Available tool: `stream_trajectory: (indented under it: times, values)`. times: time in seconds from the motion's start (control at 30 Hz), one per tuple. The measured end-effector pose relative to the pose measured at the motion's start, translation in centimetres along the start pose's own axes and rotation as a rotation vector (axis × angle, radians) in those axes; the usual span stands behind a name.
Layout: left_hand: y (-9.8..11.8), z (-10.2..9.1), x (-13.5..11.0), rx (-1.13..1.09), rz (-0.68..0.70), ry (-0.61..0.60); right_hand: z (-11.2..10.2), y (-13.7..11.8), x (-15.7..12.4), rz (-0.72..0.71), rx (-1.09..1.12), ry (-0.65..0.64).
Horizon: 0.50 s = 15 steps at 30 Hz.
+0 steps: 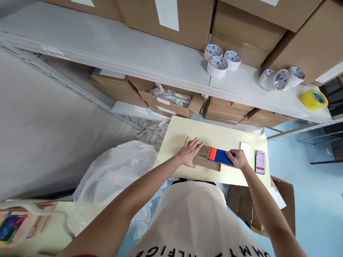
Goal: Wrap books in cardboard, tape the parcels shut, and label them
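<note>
A small brown cardboard box (204, 161) lies on the pale yellow table in front of me. My left hand (190, 151) rests over the box's left end with its fingers spread. In my right hand (239, 159) is a blue tape dispenser (223, 157) with an orange front end, gripped at its right side. The dispenser's orange end is over the right half of the box's top. Whether any tape runs from it cannot be made out.
On the table (185, 129), a phone (259, 162) and a white card (245, 150) lie to the right. White tape rolls (218, 67) and a yellow roll (313, 99) stand on the shelf ahead. An open carton (287, 200) sits below right; plastic sheeting (116, 168) bulges at the left.
</note>
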<state>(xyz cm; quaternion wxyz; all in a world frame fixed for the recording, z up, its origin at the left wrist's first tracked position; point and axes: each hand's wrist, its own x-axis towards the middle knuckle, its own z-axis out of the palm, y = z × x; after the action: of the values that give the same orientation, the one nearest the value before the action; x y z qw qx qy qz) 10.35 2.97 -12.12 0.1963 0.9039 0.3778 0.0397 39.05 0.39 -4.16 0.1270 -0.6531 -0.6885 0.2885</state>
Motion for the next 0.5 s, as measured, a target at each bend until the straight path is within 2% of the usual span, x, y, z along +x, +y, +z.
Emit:
stream_trajectory:
  times: [0.17,0.33,0.5]
  values:
    - [-0.1,-0.1,0.7,-0.017,-0.044,-0.016,-1.0,1.1,-0.2,-0.001,-0.050,-0.029]
    - [-0.6,0.0,0.4,-0.066,-0.047,0.000,-2.5,5.0,-1.4,0.015,-0.079,-0.025]
    - [-0.6,-0.2,0.1,-0.011,-0.073,-0.059,-0.9,8.2,-1.7,0.019,-0.065,-0.053]
